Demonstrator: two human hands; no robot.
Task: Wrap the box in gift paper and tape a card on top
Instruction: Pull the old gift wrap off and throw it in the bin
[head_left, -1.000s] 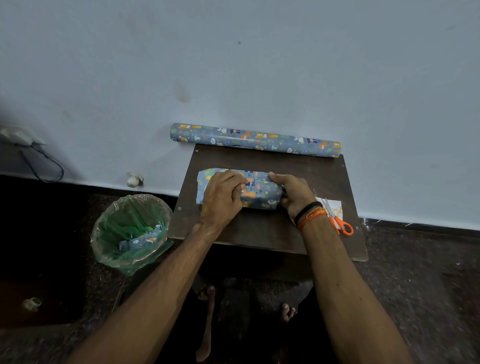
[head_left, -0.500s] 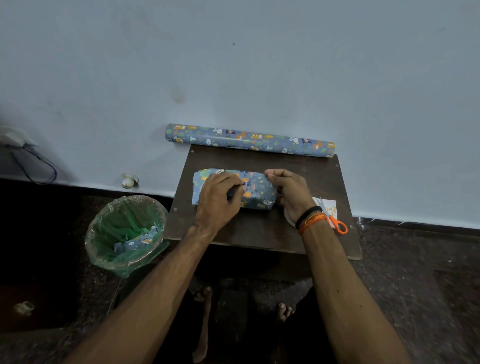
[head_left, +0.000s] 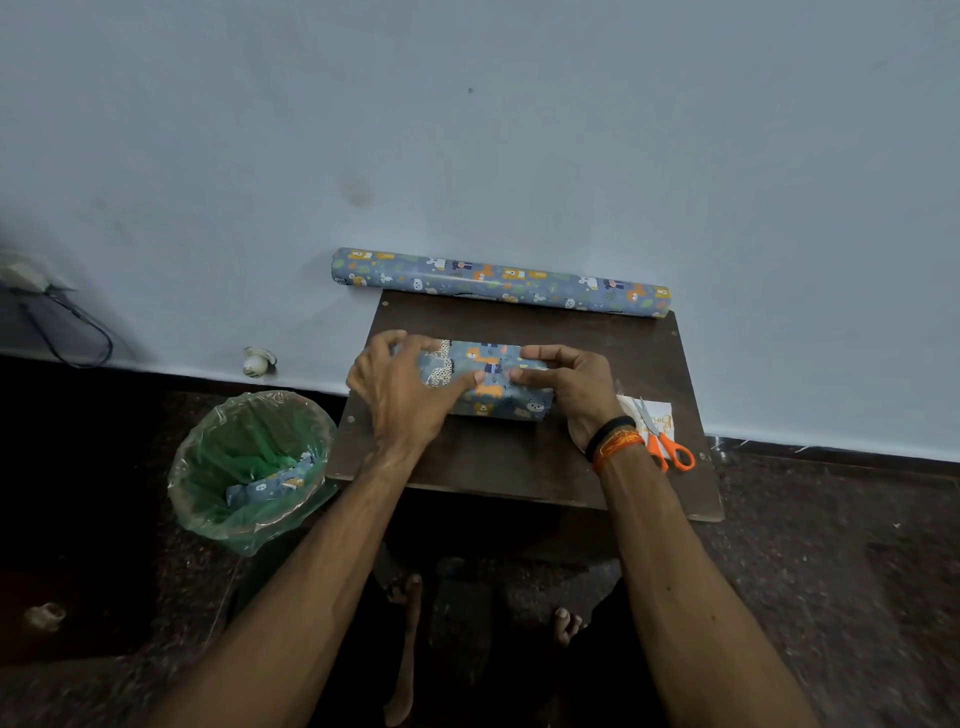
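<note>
Hands gripping wrapped box, scraps in bin

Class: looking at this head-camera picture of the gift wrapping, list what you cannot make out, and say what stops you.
1. Wrapped box: its ends are covered by the left hand and right hand.
2. Card: partly under the scissors; its writing is too small.
3. Tape on the box: not discernible.
</note>
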